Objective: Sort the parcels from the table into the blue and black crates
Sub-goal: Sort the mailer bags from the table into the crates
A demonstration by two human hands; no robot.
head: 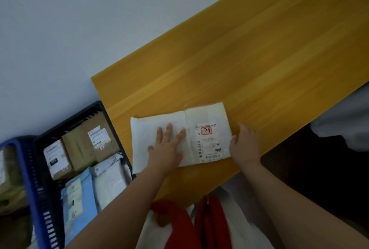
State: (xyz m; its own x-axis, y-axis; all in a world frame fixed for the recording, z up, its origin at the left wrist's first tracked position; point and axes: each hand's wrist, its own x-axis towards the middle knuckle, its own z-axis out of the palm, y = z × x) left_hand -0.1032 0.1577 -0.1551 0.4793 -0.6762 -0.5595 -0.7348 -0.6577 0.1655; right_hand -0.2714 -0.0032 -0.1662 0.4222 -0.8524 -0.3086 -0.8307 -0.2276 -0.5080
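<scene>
**White parcel flat near the table's front edge, both hands on it**

The white parcel (179, 138) lies near the front left corner of the wooden table (259, 59); bare tabletop stretches behind and to the right; the left hand (166, 148) rests flat on top, fingers straight and spread; the right hand (244, 144) touches its right edge, fingers relaxed; beside the table's left end, the black crate (107, 121) holds cardboard boxes and soft mailers; the blue crate (26, 170) adjoins it, contents mostly cut off.
</scene>
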